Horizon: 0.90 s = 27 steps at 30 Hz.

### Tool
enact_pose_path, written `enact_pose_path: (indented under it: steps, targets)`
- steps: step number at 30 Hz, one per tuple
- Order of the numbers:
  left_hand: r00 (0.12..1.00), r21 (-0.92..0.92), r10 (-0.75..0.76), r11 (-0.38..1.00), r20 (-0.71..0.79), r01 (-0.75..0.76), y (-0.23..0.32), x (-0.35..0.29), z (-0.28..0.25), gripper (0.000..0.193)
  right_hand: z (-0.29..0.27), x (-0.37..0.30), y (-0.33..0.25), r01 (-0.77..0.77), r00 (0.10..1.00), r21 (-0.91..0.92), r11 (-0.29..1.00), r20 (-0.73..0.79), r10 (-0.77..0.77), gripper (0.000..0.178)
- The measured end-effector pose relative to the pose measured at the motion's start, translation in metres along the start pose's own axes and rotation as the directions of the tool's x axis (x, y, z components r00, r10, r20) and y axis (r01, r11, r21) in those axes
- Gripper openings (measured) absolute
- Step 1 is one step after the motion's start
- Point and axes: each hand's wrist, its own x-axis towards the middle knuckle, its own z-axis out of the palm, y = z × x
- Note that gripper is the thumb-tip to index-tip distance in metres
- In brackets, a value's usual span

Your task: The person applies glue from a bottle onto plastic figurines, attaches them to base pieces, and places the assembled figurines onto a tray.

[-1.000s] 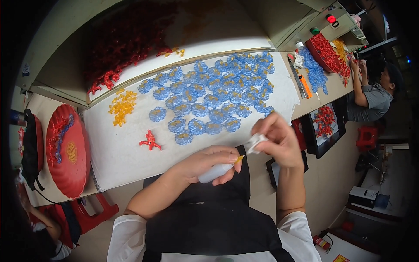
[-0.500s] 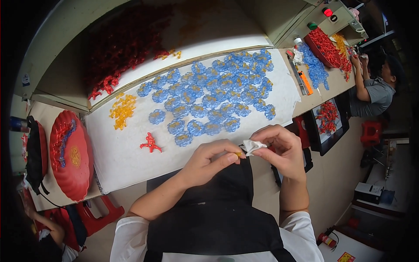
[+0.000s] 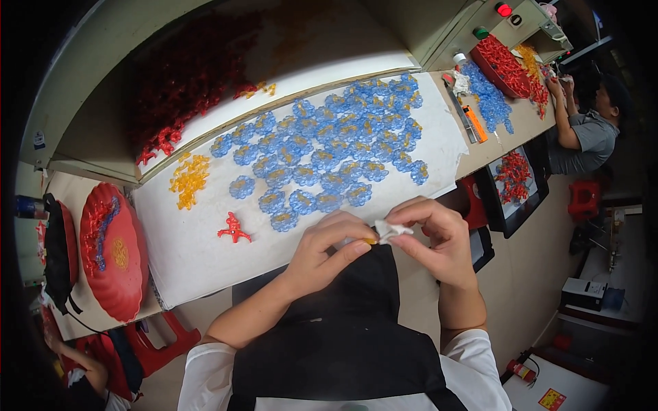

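Note:
My left hand (image 3: 327, 248) pinches a small yellow translucent piece (image 3: 371, 241) between thumb and fingertips; most of it is hidden. Against it, my right hand (image 3: 442, 241) holds a crumpled white cloth (image 3: 392, 231) in thumb and fingers. Both hands are above my black apron, at the near edge of a white sheet (image 3: 199, 270). Many blue translucent flower-shaped pieces (image 3: 322, 159), several with yellow in the middle, lie spread beyond my hands. To their left are a single red figure-like piece (image 3: 235, 228) and a small pile of yellow pieces (image 3: 189, 180).
A shadowed cabinet recess at the back holds a heap of red pieces (image 3: 199, 89). On the left stands a scalloped red tray (image 3: 123, 291). At right are an orange-handled cutter (image 3: 475, 125), a blue pile (image 3: 485, 96), a red bowl (image 3: 495, 65) and another person (image 3: 593, 140) at work.
The whole view has shifted slightly. The white cloth has turned a little and sits closer over the yellow piece; both hands keep their grips.

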Motion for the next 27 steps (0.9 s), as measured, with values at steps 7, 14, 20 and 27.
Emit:
enact_pose_path:
  steps: [7,14,20,27]
  targets:
    - [0.959,-0.349,-0.279,0.904,-0.047,0.246,0.004,-0.011,0.003,0.013,-0.084,0.05,0.074,-0.168,0.857,-0.518,0.839,-0.497,-0.136,0.023]
    - [0.855,-0.586,-0.497,0.651,0.151,0.482,0.004,-0.011,0.023,0.019,-0.162,0.057,0.132,-0.398,0.851,-0.766,0.505,-0.513,-0.107,0.026]
    - [0.695,-0.607,-0.621,0.408,0.362,0.682,0.003,-0.007,0.039,0.022,-0.173,0.061,0.126,-0.366,0.908,-0.885,0.287,-0.407,-0.097,0.027]
    - [0.714,-0.403,-0.593,0.589,0.373,0.7,-0.021,-0.01,0.046,0.028,-0.117,-0.017,0.084,-0.166,0.79,-0.17,0.971,-0.613,0.028,0.022]
